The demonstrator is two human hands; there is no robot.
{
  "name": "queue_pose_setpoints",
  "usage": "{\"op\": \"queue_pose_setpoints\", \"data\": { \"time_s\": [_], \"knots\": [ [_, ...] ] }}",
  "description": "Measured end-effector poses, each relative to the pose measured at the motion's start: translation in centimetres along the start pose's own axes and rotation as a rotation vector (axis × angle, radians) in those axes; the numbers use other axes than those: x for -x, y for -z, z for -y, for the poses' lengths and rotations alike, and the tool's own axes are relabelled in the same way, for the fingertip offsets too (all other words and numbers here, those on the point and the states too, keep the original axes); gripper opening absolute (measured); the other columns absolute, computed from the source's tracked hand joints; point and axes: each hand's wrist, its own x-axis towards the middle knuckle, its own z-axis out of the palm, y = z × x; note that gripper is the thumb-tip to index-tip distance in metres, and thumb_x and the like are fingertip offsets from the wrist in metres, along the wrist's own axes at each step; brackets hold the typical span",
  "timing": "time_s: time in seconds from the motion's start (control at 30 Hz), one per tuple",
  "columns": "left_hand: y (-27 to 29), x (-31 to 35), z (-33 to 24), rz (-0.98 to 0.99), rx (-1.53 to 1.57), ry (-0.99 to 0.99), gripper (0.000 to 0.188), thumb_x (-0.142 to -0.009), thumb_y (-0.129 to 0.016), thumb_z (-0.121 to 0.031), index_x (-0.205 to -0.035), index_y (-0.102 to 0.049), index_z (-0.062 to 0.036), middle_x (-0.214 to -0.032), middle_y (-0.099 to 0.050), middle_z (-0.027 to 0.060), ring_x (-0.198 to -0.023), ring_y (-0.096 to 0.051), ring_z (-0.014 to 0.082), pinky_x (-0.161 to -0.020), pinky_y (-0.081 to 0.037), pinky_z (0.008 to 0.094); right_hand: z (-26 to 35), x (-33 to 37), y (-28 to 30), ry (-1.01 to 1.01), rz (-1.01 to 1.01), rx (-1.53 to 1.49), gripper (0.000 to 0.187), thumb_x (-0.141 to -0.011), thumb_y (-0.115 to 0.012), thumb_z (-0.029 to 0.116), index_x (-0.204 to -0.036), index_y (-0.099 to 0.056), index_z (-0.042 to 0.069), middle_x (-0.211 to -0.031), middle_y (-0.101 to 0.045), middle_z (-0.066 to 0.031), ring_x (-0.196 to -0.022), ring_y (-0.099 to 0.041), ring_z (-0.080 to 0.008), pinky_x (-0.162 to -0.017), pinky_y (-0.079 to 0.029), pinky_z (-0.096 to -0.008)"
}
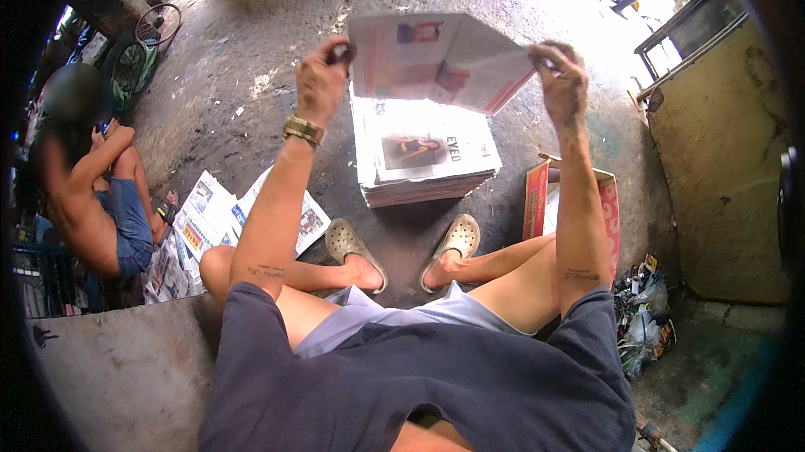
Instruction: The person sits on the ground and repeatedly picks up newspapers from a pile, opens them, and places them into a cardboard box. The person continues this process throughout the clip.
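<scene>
My left hand (pixel 322 79) grips the left edge of a newspaper (pixel 402 54), its fingers closed on the paper. At the opposite edge my right hand (pixel 560 76) pinches the same newspaper, slightly blurred. The sheets are held up in the air, creased along the middle, with the right part sloping down. Below and nearer to me stands a thick stack of newspapers (pixel 428 146) on the floor, its top page showing a photo and print. The raised newspaper hides the far part of the stack.
Loose newspapers (pixel 205 209) lie on the floor at my left. An open red and yellow cardboard box (pixel 537 196) stands by my right leg, with plastic litter (pixel 646 318) behind it. A person (pixel 101 200) sits at far left. A worn panel (pixel 713 150) stands at right.
</scene>
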Motion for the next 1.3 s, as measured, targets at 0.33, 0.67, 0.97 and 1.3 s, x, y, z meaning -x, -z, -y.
{"op": "queue_pose_setpoints", "data": {
  "time_s": [0.33,0.67,0.97,1.3],
  "knots": [
    [-1.1,6.7,2.5,-0.019,0.767,0.488,0.019,-0.087,-0.069,-0.018,-0.098,-0.063,-0.0028,-0.087,-0.069,0.0068,-0.076,-0.068,0.0180,-0.070,-0.057,0.0305,-1.3,6.9,-2.6,-0.215,-0.029,-0.460,0.016,-0.080,-0.072,0.005,-0.093,-0.075,0.013,-0.130,-0.055,-0.0132,-0.103,-0.062,-0.0198,-0.086,-0.057,-0.0295],
    [-7.9,13.5,14.4,0.007,-0.332,0.334,0.021,-0.077,-0.074,-0.016,-0.094,-0.066,-0.0074,-0.087,-0.069,0.0167,-0.084,-0.067,0.0348,-0.074,-0.051,0.0422,-3.9,20.6,-8.7,-0.460,0.371,0.103,0.023,-0.079,-0.065,0.010,-0.095,-0.077,0.021,-0.136,-0.052,-0.0155,-0.122,-0.049,-0.0348,-0.104,-0.041,-0.0398],
    [-8.0,13.5,14.6,-0.051,-0.394,0.215,0.019,-0.081,-0.070,-0.015,-0.097,-0.063,-0.0077,-0.094,-0.065,0.0133,-0.089,-0.064,0.0337,-0.076,-0.050,0.0426,-2.3,20.2,-7.7,-0.393,0.366,0.174,0.023,-0.078,-0.064,0.009,-0.094,-0.077,0.019,-0.134,-0.053,-0.0158,-0.122,-0.049,-0.0352,-0.104,-0.040,-0.0403],
    [-8.8,13.9,12.4,-0.064,-0.732,-0.046,0.017,-0.084,-0.064,-0.018,-0.100,-0.067,-0.0116,-0.112,-0.060,0.0111,-0.115,-0.052,0.0281,-0.089,-0.042,0.0458,-2.8,20.7,-8.1,-0.408,0.377,0.163,0.026,-0.078,-0.060,0.009,-0.095,-0.076,0.019,-0.134,-0.052,-0.0155,-0.121,-0.049,-0.0359,-0.103,-0.041,-0.0409]
  ]
}}
